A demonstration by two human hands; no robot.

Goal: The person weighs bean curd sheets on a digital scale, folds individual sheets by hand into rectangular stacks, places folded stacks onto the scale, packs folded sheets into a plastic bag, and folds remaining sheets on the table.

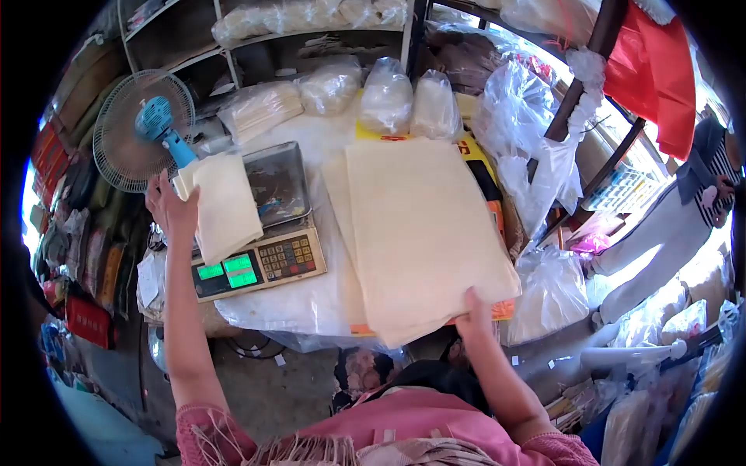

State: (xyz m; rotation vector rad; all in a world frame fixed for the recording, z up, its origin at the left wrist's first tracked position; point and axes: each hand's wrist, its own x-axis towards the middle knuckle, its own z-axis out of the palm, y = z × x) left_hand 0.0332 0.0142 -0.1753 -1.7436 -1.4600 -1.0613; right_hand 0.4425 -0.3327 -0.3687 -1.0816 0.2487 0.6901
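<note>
My left hand grips the upper left edge of a small stack of cream-coloured sheets, thumb on top and fingers around the side. The stack lies tilted over the left part of a digital scale, covering some of its metal pan. My right hand pinches the lower right edge of a large stack of thin cream sheets, with the thumb on top; the other fingers are mostly hidden underneath. The large sheets are fanned slightly to the left. What material the sheets are made of, I cannot tell.
A blue fan stands at the back left. Filled plastic bags line the table's far edge, below a shelf. More clear bags hang and lie at the right. Another person stands at the far right.
</note>
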